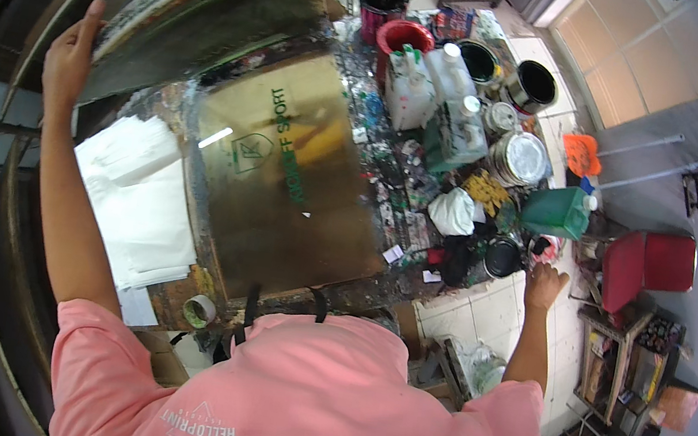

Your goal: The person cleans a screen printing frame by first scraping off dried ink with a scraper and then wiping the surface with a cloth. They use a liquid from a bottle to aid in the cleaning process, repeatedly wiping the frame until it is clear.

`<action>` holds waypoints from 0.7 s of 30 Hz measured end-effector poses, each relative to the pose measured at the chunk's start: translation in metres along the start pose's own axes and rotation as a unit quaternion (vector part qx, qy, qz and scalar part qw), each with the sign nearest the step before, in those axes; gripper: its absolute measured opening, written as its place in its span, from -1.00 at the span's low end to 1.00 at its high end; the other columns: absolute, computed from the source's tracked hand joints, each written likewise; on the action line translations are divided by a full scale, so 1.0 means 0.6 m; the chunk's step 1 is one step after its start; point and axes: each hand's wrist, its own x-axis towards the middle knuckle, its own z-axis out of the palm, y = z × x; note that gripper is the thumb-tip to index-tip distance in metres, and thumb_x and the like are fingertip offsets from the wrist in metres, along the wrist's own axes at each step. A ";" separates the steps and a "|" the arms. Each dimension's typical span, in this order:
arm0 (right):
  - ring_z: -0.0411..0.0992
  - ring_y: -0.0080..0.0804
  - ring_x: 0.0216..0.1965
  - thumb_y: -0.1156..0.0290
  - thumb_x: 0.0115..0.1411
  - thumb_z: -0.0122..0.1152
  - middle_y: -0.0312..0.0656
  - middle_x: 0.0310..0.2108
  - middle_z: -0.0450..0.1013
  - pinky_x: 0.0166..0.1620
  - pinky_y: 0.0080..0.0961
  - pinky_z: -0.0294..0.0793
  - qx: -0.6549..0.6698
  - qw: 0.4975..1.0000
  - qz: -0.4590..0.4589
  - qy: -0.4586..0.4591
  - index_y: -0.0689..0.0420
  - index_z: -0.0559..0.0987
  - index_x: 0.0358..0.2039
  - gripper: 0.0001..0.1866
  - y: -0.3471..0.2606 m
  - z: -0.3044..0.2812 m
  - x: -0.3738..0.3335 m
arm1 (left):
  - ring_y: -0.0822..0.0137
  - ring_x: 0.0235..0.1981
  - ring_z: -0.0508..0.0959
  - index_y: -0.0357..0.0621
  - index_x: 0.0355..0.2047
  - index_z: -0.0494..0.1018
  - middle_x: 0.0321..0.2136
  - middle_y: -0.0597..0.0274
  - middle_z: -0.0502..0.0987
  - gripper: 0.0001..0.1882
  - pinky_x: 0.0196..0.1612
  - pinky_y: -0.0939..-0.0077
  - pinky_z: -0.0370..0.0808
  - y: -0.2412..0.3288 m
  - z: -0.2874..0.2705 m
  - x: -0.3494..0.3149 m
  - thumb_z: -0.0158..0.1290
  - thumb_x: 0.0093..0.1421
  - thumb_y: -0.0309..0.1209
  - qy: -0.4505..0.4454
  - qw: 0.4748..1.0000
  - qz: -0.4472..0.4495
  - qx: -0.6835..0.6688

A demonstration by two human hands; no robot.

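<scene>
My left hand (pixel 70 58) is raised at the far left, closed on the edge of a tilted screen-printing frame (pixel 214 34). The frame stands up along the far left side of the worktable. Below it lies a shiny, brownish flat board (pixel 324 237) with a green printed design. To the board's left is a stack of white sheets (pixel 141 207). Out at the right, my right hand (pixel 544 287) is closed beside a small tub with pinkish contents (pixel 545 248). Whatever its fingers may hold is hidden.
Crowding the table's right side are plastic jugs (pixel 459 135), a red bucket (pixel 405 39), a green jug (pixel 559 212), open tins (pixel 532 87) and a crumpled white cloth (pixel 452 211). A tape roll (pixel 199 311) sits near the front edge. Beyond stands a red chair (pixel 627 270).
</scene>
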 end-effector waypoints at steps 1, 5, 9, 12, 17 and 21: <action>0.53 -0.28 -0.37 0.26 0.24 0.17 -0.28 -0.44 0.55 -0.03 -0.07 0.29 0.018 1.000 -0.010 0.018 -0.05 0.62 -0.42 -0.86 0.000 0.000 -0.001 | 0.10 0.09 0.60 -0.21 0.00 0.66 -0.05 -0.10 0.66 -0.05 0.20 0.35 0.39 -0.008 0.003 0.005 -0.08 0.20 0.50 0.005 1.000 0.005 -0.001; 0.52 -0.25 -0.37 0.13 0.21 0.26 -0.26 -0.46 0.53 -0.03 -0.07 0.27 0.033 0.998 -0.013 0.049 -0.02 0.62 -0.39 -0.79 0.002 -0.006 0.000 | 0.13 0.16 0.56 -0.18 0.08 0.63 0.03 -0.06 0.64 -0.06 0.25 0.36 0.35 -0.050 0.012 0.034 -0.10 0.23 0.48 0.017 0.999 0.012 0.045; 0.54 -0.23 -0.36 0.05 0.19 0.32 -0.24 -0.44 0.55 -0.07 -0.09 0.25 0.012 0.998 0.062 0.021 -0.01 0.60 -0.40 -0.73 0.000 -0.026 -0.004 | 0.16 0.28 0.47 0.00 0.26 0.50 0.17 -0.07 0.55 -0.19 0.33 0.39 0.26 -0.094 0.029 0.075 -0.17 0.36 0.37 -0.005 0.991 0.132 -0.011; 0.55 -0.21 -0.34 0.03 0.20 0.32 -0.24 -0.43 0.56 -0.12 -0.10 0.25 0.064 0.991 0.120 0.010 0.00 0.58 -0.40 -0.70 -0.003 -0.050 -0.019 | 0.19 0.35 0.41 0.11 0.31 0.45 0.23 -0.04 0.51 -0.26 0.36 0.41 0.22 -0.121 0.037 0.099 -0.21 0.40 0.31 -0.001 0.986 0.162 0.034; 0.55 -0.14 -0.32 0.01 0.33 0.16 -0.20 -0.41 0.58 -0.21 -0.09 0.31 0.213 0.941 0.261 0.029 0.05 0.57 -0.40 -0.63 -0.048 -0.087 -0.084 | 0.21 0.36 0.40 0.31 0.39 0.35 0.28 0.08 0.47 -0.48 0.37 0.41 0.21 -0.137 0.041 0.105 -0.22 0.50 0.02 0.002 0.964 0.260 0.052; 0.56 -0.14 -0.37 0.10 0.34 0.19 -0.16 -0.40 0.60 -0.34 -0.13 0.34 0.305 0.923 0.229 0.047 0.08 0.60 -0.38 -0.69 -0.144 -0.129 -0.157 | 0.22 0.35 0.41 0.39 0.40 0.33 0.30 0.13 0.46 -0.52 0.35 0.40 0.24 -0.122 0.040 0.090 -0.26 0.53 -0.11 -0.017 0.956 0.276 0.101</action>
